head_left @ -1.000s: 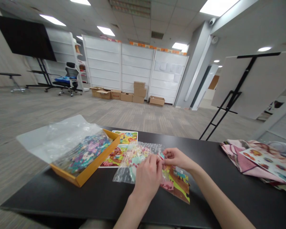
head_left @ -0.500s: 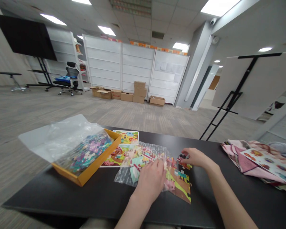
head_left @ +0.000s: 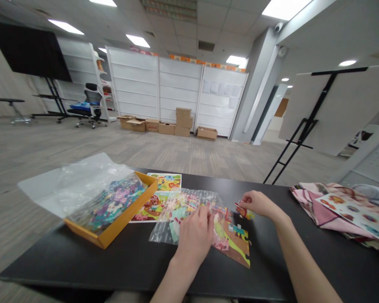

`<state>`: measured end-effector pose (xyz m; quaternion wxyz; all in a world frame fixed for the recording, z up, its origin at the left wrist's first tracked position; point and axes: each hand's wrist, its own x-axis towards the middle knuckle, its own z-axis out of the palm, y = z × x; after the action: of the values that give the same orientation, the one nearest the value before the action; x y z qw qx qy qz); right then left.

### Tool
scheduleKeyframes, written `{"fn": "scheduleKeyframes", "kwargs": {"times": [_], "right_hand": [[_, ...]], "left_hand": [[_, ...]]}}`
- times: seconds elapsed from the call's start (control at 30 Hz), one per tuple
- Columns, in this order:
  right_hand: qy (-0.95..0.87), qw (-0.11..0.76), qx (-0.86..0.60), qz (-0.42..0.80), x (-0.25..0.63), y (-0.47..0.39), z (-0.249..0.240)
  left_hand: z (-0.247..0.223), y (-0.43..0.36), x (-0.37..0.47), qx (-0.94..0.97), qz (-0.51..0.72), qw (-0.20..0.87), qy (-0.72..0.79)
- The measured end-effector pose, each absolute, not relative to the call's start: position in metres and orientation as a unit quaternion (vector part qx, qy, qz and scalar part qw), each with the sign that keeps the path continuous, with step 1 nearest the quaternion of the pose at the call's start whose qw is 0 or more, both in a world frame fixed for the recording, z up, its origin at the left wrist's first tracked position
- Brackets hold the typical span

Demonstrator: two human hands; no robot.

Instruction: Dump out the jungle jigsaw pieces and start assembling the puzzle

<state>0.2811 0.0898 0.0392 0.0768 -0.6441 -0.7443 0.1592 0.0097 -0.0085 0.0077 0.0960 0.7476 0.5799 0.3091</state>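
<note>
My right hand (head_left: 256,205) pinches a jigsaw puzzle piece (head_left: 240,209) with red and yellow on it, held just beyond the upper right corner of the partly joined puzzle (head_left: 237,247). That puzzle shows brown ground, a green strip and a small figure. My left hand (head_left: 196,233) is over the clear plastic bag (head_left: 159,231) of loose pieces, its fingers drawn together; what they grip, if anything, is hidden. The bag overlaps the puzzle's left part and a printed picture sheet (head_left: 169,182).
A yellow box (head_left: 126,219) at the left holds a bag of colourful puzzle pieces (head_left: 116,202). Folded pink cloth (head_left: 312,210) with a printed sheet (head_left: 353,214) on top lies on the right of the black table (head_left: 129,265). An easel-like stand (head_left: 306,126) is beyond the table.
My right hand has lifted and tilted the puzzle piece at the puzzle's upper right. My left fingers have drawn together and risen slightly over the bag. The view has shifted a little.
</note>
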Motion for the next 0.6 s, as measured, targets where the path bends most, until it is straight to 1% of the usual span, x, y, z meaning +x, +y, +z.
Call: {"fn": "scheduleKeyframes", "kwargs": {"times": [0.1, 0.17, 0.23, 0.3, 0.33, 0.4, 0.5, 0.57, 0.6], "right_hand": [[-0.734, 0.223, -0.589, 0.256, 0.274, 0.087, 0.048], [-0.709, 0.268, -0.550, 0.352, 0.260, 0.082, 0.049], [-0.697, 0.249, -0.512, 0.436, 0.239, 0.077, 0.044], [-0.690, 0.223, -0.480, 0.495, 0.217, 0.072, 0.036], [-0.683, 0.222, -0.465, 0.518, 0.206, 0.070, 0.031], [-0.670, 0.248, -0.434, 0.548, 0.189, 0.067, 0.024], [-0.665, 0.311, -0.390, 0.556, 0.182, 0.067, 0.022], [-0.679, 0.305, -0.407, 0.530, 0.194, 0.071, 0.025], [-0.691, 0.283, -0.432, 0.506, 0.203, 0.074, 0.026]], "left_hand": [[0.008, -0.008, 0.008, 0.735, 0.345, 0.091, 0.577], [0.008, -0.007, 0.007, 0.731, 0.370, 0.087, 0.567], [0.008, -0.007, 0.007, 0.730, 0.394, 0.080, 0.553], [0.007, -0.007, 0.007, 0.732, 0.409, 0.070, 0.541], [0.007, -0.007, 0.007, 0.734, 0.414, 0.064, 0.535], [0.006, -0.006, 0.006, 0.736, 0.421, 0.050, 0.528], [0.005, -0.006, 0.005, 0.730, 0.427, 0.036, 0.532], [0.005, -0.006, 0.005, 0.724, 0.431, 0.038, 0.538], [0.005, -0.006, 0.004, 0.721, 0.433, 0.041, 0.540]]}}
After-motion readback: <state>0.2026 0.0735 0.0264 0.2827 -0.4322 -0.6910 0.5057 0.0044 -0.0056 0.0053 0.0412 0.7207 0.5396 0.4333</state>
